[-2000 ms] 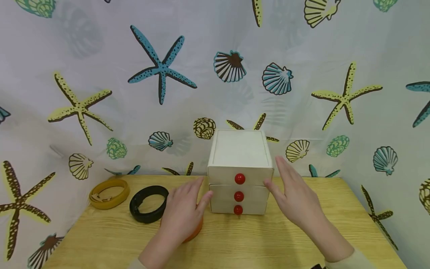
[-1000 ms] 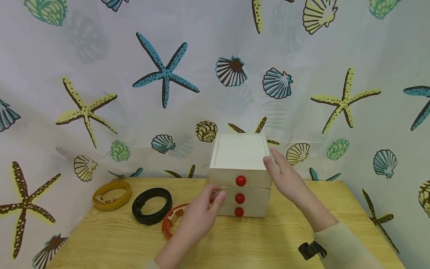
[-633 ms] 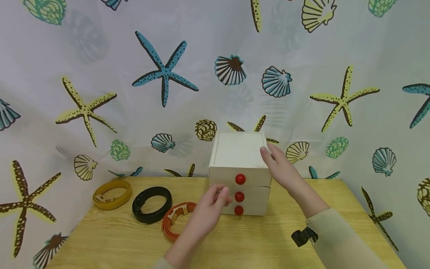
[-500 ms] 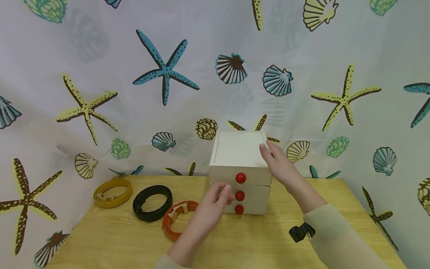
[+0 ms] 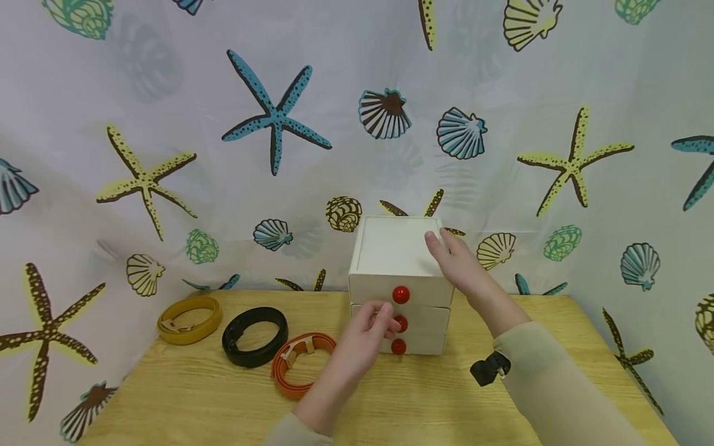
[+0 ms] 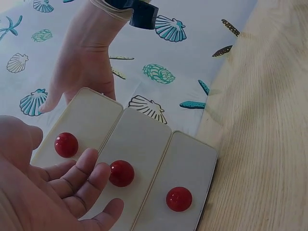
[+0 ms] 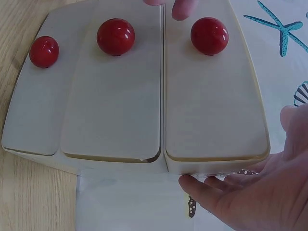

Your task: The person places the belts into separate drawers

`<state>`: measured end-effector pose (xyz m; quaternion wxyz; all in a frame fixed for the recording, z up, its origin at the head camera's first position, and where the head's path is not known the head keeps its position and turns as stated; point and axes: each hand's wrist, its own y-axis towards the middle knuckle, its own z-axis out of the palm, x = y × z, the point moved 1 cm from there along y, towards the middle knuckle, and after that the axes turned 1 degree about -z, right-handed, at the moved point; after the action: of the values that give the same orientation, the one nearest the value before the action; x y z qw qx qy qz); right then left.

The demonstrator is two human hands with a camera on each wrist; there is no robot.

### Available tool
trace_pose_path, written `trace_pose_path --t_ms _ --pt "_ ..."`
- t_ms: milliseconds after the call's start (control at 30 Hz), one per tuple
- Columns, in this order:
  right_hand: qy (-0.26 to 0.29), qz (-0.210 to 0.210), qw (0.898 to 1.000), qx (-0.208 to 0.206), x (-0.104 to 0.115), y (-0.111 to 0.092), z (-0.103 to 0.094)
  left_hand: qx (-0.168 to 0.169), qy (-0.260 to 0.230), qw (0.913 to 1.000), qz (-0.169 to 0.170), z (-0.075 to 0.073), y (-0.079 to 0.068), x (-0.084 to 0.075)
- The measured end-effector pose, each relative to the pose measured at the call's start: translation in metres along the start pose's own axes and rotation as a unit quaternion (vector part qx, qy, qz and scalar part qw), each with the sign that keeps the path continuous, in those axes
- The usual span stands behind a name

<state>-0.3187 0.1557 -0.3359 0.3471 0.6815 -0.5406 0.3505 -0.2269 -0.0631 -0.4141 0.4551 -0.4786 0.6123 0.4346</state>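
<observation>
White drawer box stands upright at the back of the counter, a bit R of ctr, 3 drawers stacked, all look pushed in. Prob light & stiff, so it may slide if tugged w/o a brace; top red knob, mid red knob & bottom red knob look glossy, likely slippery, best pinched from both sides w/ fingertips, other palm on the box's side. L hand is in front, fingers loosely bent just by the mid red knob, gripping nothing AFAICT. R hand is at the box's top R edge, fingers straight along the side, can't tell how firmly they touch. Farther L: coiled orange belt, black belt, mustard belt. Patterned cloth behind
</observation>
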Motion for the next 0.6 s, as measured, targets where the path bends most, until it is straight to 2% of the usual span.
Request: trace_pose_path --t_ms 600 --pt "0.0 0.029 1.0 -0.01 -0.003 0.014 0.008 -0.004 -0.002 1.0 -0.007 0.006 0.005 -0.003"
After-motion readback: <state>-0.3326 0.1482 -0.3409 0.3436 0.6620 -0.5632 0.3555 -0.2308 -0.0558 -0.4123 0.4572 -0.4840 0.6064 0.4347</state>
